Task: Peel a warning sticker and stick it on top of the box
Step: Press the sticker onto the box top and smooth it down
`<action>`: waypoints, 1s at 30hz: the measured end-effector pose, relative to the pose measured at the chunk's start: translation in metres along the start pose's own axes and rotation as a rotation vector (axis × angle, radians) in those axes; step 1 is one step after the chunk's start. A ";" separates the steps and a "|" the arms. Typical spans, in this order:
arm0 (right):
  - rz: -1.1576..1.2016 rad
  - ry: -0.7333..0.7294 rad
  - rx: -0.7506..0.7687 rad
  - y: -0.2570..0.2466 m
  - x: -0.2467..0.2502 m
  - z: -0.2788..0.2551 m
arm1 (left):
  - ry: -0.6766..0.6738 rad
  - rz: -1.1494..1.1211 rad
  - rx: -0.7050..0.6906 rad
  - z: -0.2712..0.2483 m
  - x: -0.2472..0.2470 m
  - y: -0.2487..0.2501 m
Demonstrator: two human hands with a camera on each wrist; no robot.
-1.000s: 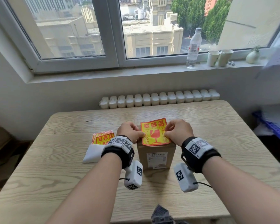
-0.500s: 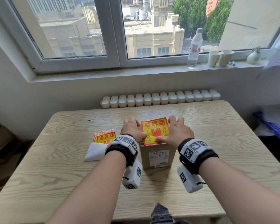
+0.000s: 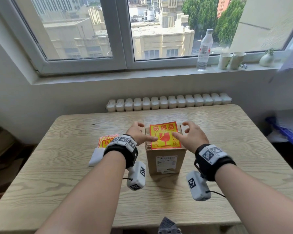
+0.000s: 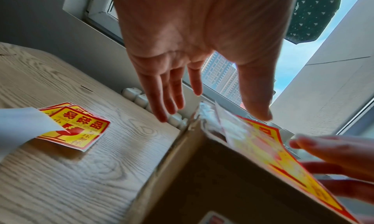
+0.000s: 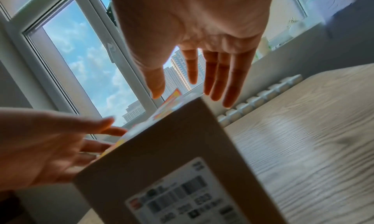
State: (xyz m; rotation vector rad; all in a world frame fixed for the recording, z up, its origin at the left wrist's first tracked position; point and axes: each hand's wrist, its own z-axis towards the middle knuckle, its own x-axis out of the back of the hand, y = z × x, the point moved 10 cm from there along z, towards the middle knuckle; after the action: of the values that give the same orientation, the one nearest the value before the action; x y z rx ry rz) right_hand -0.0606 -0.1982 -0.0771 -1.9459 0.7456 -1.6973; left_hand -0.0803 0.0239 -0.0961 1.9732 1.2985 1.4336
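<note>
A brown cardboard box stands mid-table with a shipping label on its near face. A yellow and red warning sticker lies on its top, also seen edge-on as the sticker in the left wrist view. My left hand is at the box's left side and my right hand at its right. Both have fingers spread and hold nothing. Each thumb reaches over the sticker's middle; whether the thumbs touch it I cannot tell. In the wrist views the left hand and right hand hover over the box top.
A pile of spare stickers and a white backing sheet lie left of the box on the wooden table. A radiator runs behind. A bottle, two cups and a small vase sit on the sill.
Both hands went from pinching the sticker's side edges to pressing flat on it; now the fingers are spread and raised. The sticker stays on the box top.
</note>
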 end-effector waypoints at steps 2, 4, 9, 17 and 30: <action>0.009 0.016 0.019 -0.012 -0.008 0.003 | 0.045 0.032 -0.002 0.006 0.000 0.007; 0.010 -0.010 0.025 -0.020 -0.019 0.011 | 0.065 0.043 -0.006 0.015 -0.004 0.014; 0.061 -0.053 -0.030 -0.006 -0.029 0.034 | 0.019 -0.011 -0.026 0.040 -0.018 0.007; 0.220 -0.083 -0.179 0.008 -0.044 0.056 | 0.071 -0.086 0.043 0.059 -0.012 -0.002; 0.106 0.030 0.162 -0.034 -0.027 0.039 | -0.027 -0.194 -0.192 0.040 -0.015 0.023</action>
State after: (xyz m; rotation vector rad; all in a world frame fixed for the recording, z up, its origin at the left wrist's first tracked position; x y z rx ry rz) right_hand -0.0209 -0.1551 -0.0804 -1.7448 0.6871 -1.6714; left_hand -0.0353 0.0076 -0.1033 1.6883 1.2521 1.3776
